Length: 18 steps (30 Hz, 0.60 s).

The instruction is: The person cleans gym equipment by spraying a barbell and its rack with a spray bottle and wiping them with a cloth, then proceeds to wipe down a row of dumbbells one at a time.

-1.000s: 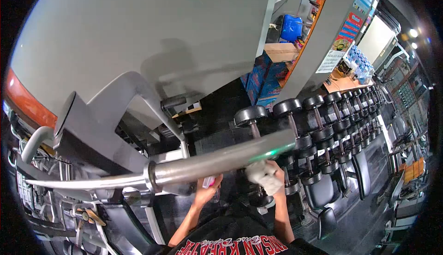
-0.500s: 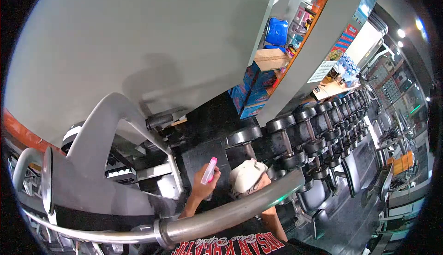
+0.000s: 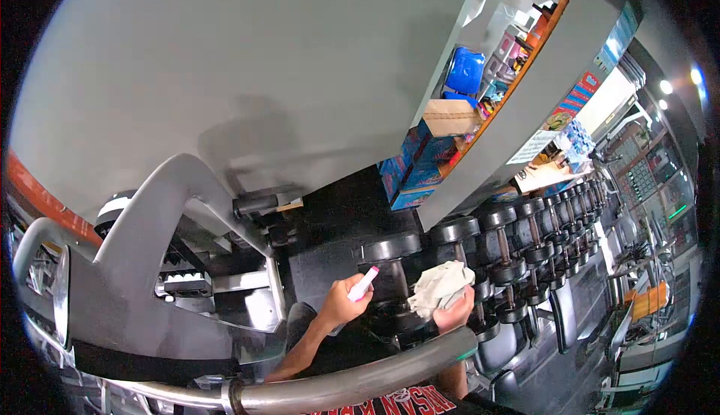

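Observation:
In my left hand [image 3: 345,307] is a small spray bottle [image 3: 361,287] with a whitish head and a pink tip. My fingers wrap round it, and most of its body is hidden. A crumpled cream cloth [image 3: 439,283] is bunched in my right hand [image 3: 454,311], with its folds standing above the fingers. Both hands are apart, just beyond a thick metal bar [image 3: 352,379] that crosses below them. Close behind the cloth is the nearest black dumbbell [image 3: 391,248], lying on the rack.
Rows of dumbbells [image 3: 501,244] run away to the right. A grey machine frame [image 3: 142,295] stands at the left, before a grey wall panel [image 3: 225,55]. Blue cartons [image 3: 414,178] are stacked past the rack, beside a counter [image 3: 541,178]. Gym benches [image 3: 567,317] stand at the right.
My right hand has come up and forward with the cloth, showing more of its fingers. The left hand has moved right with the spray bottle. The view has shifted slightly.

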### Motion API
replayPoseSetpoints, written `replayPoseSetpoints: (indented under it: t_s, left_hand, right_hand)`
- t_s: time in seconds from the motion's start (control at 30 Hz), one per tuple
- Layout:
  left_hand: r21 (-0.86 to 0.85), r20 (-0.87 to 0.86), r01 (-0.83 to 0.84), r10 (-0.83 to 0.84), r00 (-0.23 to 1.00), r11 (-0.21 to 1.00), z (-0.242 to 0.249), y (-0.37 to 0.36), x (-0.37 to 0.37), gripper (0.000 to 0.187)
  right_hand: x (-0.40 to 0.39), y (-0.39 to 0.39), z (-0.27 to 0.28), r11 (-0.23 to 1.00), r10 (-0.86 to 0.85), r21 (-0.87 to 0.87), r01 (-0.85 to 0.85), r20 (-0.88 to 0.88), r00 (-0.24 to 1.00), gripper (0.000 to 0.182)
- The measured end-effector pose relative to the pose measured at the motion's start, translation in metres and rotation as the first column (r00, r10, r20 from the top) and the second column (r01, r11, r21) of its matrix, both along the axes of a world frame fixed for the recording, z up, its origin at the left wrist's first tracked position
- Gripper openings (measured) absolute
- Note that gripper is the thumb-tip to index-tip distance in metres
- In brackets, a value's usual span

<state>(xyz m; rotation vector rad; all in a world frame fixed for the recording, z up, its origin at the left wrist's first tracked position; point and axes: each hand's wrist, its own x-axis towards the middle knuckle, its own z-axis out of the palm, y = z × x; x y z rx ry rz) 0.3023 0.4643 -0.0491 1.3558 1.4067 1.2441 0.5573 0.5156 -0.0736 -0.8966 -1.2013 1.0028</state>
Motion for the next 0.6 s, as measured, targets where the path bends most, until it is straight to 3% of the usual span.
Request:
replayPoseSetpoints:
  t_s: [0.03,0.07,0.1,0.17,0.2,0.23,0.27,0.3,0.33,0.37,0.4,0.43,0.47,0.5,0.53,0.57,0.6]
  left_hand:
    - [0.008,-0.004,0.006,-0.006,1.0,1.0,-0.003,0.003,0.002,0.01]
    - [0.016,-0.008,0.008,-0.007,1.0,1.0,-0.006,0.005,0.005,0.01]
    - [-0.016,0.007,-0.006,0.006,1.0,1.0,-0.01,0.006,0.008,0.011]
    - [-0.047,0.02,-0.015,0.016,1.0,0.999,-0.016,0.011,0.012,0.011]
    - [-0.055,0.001,-0.018,0.018,1.0,0.998,-0.018,0.013,0.014,0.011]
    - [-0.065,-0.018,-0.024,0.023,1.0,0.998,-0.02,0.014,0.016,0.011]
    - [-0.068,-0.021,-0.028,0.026,0.999,0.997,-0.021,0.014,0.017,0.011]
    - [-0.103,-0.02,-0.008,0.006,1.0,0.995,-0.023,0.015,0.016,0.012]
    - [-0.14,-0.019,0.013,-0.016,1.0,0.99,-0.023,0.016,0.016,0.012]
    - [-0.141,-0.025,0.011,-0.015,1.0,0.99,-0.022,0.017,0.015,0.012]
    - [-0.124,-0.025,0.003,-0.007,1.0,0.992,-0.02,0.016,0.016,0.012]
    - [-0.108,-0.026,-0.004,0.002,1.0,0.994,-0.017,0.015,0.015,0.012]
    - [-0.109,-0.033,-0.005,0.001,0.999,0.994,-0.015,0.013,0.015,0.012]
    - [-0.064,-0.003,-0.056,0.056,0.998,0.996,-0.014,0.01,0.014,0.011]
    - [-0.019,0.031,-0.107,0.108,0.994,0.994,-0.014,0.009,0.014,0.01]
    - [-0.021,0.028,-0.103,0.104,0.994,0.994,-0.016,0.006,0.013,0.01]
    - [-0.027,0.021,-0.099,0.099,0.995,0.995,-0.019,0.004,0.009,0.01]
  right_hand:
    - [0.008,0.003,-0.014,0.979,-0.072,-0.204,0.013,-0.284,0.956,0.064]
    - [0.02,-0.001,-0.013,0.962,-0.269,0.172,0.214,0.446,0.854,0.064]
    - [0.025,0.003,-0.016,0.96,-0.274,0.177,0.217,0.441,0.855,0.064]
    - [0.032,0.001,-0.002,0.965,-0.244,0.246,0.088,0.732,0.636,0.067]
    - [0.006,-0.002,0.05,0.951,-0.254,0.294,0.096,0.565,0.785,0.058]
    - [0.002,0.002,0.049,0.951,-0.252,0.293,0.095,0.564,0.786,0.058]
    - [-0.001,0.008,0.041,0.983,-0.061,-0.172,0.064,0.021,0.998,0.051]
    - [-0.003,0.017,0.028,0.834,-0.106,-0.498,-0.236,-0.565,0.819,0.045]
    - [-0.009,0.03,0.015,0.839,-0.083,-0.491,-0.235,-0.542,0.836,0.036]
    - [-0.018,0.036,0.002,0.865,-0.235,-0.501,-0.004,-0.413,0.88,0.036]
    - [-0.039,0.041,0.013,0.91,-0.268,-0.385,0.155,-0.26,0.928,0.038]
    - [-0.056,0.047,0.019,0.928,-0.321,-0.235,0.29,-0.106,0.941,0.04]
    - [-0.066,0.054,0.017,0.952,-0.305,0.044,0.302,0.147,0.941,0.045]
    - [-0.077,0.06,0.018,0.923,-0.339,0.312,0.225,0.384,0.859,0.05]
    - [-0.089,0.068,0.021,0.949,-0.226,0.314,0.016,0.646,0.729,0.053]
    - [-0.1,0.07,0.025,0.952,-0.123,0.246,-0.182,0.852,0.509,0.056]
    - [-0.111,0.066,0.022,0.918,-0.156,0.286,-0.277,0.899,0.409,0.052]
